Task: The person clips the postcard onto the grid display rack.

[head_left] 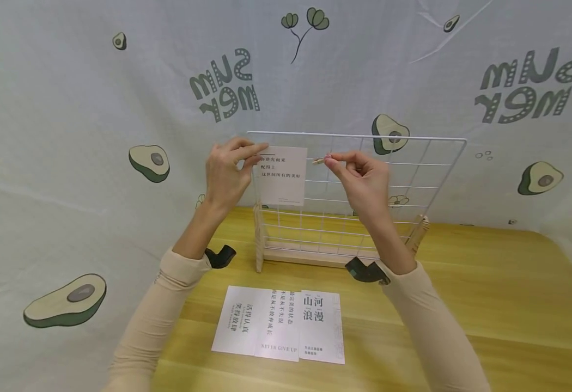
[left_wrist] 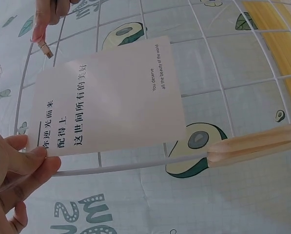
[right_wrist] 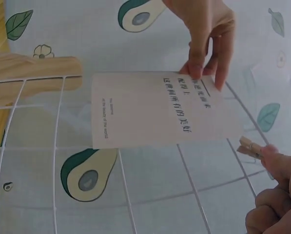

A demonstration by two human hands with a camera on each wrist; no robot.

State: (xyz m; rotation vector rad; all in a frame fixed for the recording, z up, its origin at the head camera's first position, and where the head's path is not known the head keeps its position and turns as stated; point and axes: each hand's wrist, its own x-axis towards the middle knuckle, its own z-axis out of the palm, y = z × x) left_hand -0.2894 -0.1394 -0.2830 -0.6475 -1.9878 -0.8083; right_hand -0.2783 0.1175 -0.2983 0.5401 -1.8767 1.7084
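Observation:
A pale printed card [head_left: 282,188] stands upright against the upper left part of a white wire grid [head_left: 345,209]. My left hand [head_left: 229,174] pinches its upper left corner between thumb and fingers, as the left wrist view shows too. Just off the card's upper right corner, my right hand [head_left: 364,182] holds a small wooden clothespin [head_left: 318,161] between thumb and forefinger. In the right wrist view the clothespin [right_wrist: 250,147] points at the card's edge, close to it; whether they touch I cannot tell.
Three printed cards lie side by side on the yellow wood-grain table [head_left: 462,305]: a left card [head_left: 234,335], a middle card [head_left: 277,340] and a right card [head_left: 332,326]. Wooden feet [head_left: 259,239] support the grid. A white avocado-print cloth [head_left: 168,71] hangs behind.

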